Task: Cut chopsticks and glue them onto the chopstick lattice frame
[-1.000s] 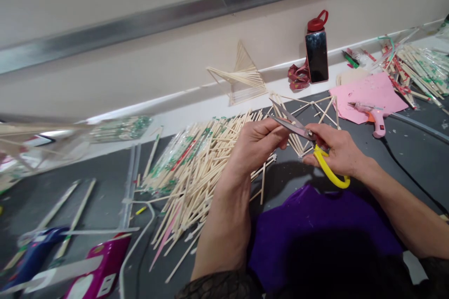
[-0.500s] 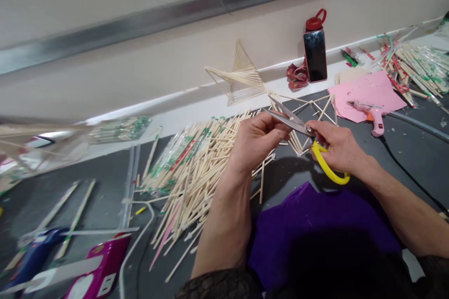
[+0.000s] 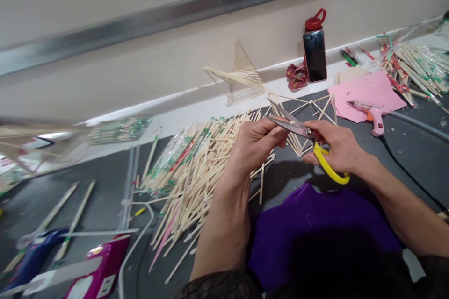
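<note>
My right hand (image 3: 336, 145) is wrapped round a pair of scissors (image 3: 294, 127) with yellow handles and parted blades that point up and left. Between the blades shows the small pale end of a stick (image 3: 292, 122). The fingers of my left hand (image 3: 257, 142) are pinched together beside the blades, on that stick, most of which is hidden. Behind both hands, a frame of joined sticks (image 3: 324, 112) lies on the dark table. To the left of my left hand spreads a big pile of loose wooden sticks (image 3: 199, 177).
Purple cloth (image 3: 315, 224) lies nearest me. A pink glue gun (image 3: 377, 119) rests by pink paper (image 3: 368, 93), its cord trailing right. Along the wall stand a phone (image 3: 315, 55), a red-capped bottle (image 3: 315, 21) and a stick model (image 3: 242, 79). Magenta (image 3: 101, 266) and blue tools lie lower left.
The scissors and my left hand have shifted slightly downward. The thumb of my right hand now shows below the scissors' pivot. The stick end is still between the blades.
</note>
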### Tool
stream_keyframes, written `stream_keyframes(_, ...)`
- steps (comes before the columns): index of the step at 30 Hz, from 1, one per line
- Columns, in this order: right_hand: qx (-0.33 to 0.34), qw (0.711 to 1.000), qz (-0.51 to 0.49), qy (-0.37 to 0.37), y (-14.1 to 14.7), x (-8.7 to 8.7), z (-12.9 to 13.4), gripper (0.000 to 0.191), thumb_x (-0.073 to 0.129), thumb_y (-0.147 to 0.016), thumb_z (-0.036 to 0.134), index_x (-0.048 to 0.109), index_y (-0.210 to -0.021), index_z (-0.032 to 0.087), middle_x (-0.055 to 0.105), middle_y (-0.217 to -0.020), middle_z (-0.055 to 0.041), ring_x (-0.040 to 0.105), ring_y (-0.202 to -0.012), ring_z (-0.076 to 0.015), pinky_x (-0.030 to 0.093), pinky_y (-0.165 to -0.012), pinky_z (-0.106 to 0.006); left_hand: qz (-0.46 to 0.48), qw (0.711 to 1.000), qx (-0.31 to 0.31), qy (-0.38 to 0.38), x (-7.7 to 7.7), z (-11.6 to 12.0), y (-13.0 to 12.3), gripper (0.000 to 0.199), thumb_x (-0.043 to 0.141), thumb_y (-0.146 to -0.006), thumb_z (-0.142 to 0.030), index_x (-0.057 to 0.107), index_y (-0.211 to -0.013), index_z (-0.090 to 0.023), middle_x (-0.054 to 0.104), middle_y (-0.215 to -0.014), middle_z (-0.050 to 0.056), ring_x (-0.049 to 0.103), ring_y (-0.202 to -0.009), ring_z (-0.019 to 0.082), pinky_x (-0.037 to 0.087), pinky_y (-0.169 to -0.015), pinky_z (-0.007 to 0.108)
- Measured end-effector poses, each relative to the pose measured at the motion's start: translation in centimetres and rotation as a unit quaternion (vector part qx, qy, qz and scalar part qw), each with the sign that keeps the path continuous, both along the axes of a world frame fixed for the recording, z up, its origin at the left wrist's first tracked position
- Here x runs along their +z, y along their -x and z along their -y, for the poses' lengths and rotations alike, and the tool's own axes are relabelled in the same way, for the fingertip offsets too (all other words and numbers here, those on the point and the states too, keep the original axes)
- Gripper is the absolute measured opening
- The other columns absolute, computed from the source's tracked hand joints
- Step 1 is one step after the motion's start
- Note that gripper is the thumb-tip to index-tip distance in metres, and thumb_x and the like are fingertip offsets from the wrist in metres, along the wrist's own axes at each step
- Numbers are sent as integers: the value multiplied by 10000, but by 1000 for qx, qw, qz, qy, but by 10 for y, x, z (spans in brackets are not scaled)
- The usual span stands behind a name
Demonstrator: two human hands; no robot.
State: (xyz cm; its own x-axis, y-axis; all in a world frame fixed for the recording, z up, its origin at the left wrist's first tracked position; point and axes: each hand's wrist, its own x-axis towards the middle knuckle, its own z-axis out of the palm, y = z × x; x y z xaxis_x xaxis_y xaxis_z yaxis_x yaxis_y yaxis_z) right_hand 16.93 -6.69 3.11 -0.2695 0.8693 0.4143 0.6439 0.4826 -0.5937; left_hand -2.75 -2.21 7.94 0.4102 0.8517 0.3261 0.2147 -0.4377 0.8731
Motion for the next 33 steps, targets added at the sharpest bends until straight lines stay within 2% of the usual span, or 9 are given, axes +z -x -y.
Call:
stream_keyframes(7,29,999,-14,-7,-1,-1,-1,574,723,-738,443,568,-1226,185,669,-936,-28,568,-690,-135,427,-650,-274,8,999,-33,39,3,0,2,261,650,-807,-330,657,-602,-169,531,-476,-21,424,-416,66,319,-397,200)
stream_keyframes(12,35,999,-36,-1,0,0,0,450,673,-760,372,582,-1160,187,678,-950,-26,534,-640,-110,414,-608,-252,-13,1000,-17,23,3,1,2,261,639,-807,-314,639,-590,-168,542,-489,-18,426,-429,67,325,-413,204)
stream_keyframes(19,28,999,-32,-14,-1,-3,-1,385,559,-753,239,599,-1131,178,679,-917,-35,507,-617,-114,392,-574,-249,-42,999,2,-14,4,3,1,284,582,-811,-232,595,-534,-173,532,-472,-18,434,-441,78,357,-451,220)
stream_keyframes(25,-7,1000,-20,-14,0,-2,1,399,531,-722,181,611,-1113,181,676,-867,-26,513,-619,-125,388,-591,-263,-28,1000,3,-9,1,1,-2,282,578,-816,-271,589,-553,-170,536,-476,-21,436,-443,72,365,-453,214)
stream_keyframes(31,-20,999,-29,-21,3,-5,1,368,538,-711,180,596,-1073,206,673,-859,-8,513,-617,-120,372,-590,-255,-2,999,33,40,5,3,-5,61,642,-715,-217,651,-681,-167,618,-554,-18,492,-471,78,373,-438,195)
stream_keyframes(33,-24,999,-31,-18,4,-5,0,357,555,-724,196,587,-1078,214,668,-865,-2,516,-618,-118,371,-593,-253,1,998,45,36,5,4,-4,60,643,-725,-217,670,-705,-167,635,-578,-14,510,-489,81,379,-447,194)
